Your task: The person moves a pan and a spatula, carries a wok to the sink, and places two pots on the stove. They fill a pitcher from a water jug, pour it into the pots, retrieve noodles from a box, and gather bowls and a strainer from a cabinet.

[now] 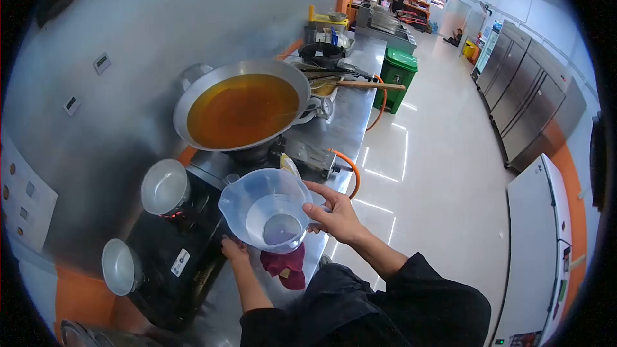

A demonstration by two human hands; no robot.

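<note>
My right hand (334, 215) grips the handle of a translucent plastic measuring jug (241, 209). The jug is tilted toward me, so I look down into it; a little clear liquid seems to lie at the bottom. My left hand (236, 248) is at the front edge of the black stove (151, 244), just below the jug. Its fingers look curled, but what they hold is hidden. A dark red cloth (283, 262) lies on the steel counter (225, 315) under the jug. On the stove stand two pale pots (165, 187), (122, 266).
A big wok (302, 83) of orange-brown oil stands behind the jug, with a burner (308, 154) and orange hose (350, 170) beside it. A wooden-handled tool (369, 85) juts past the counter edge. A green bin (396, 74) and steel fridges (524, 93) flank the aisle. People are far back.
</note>
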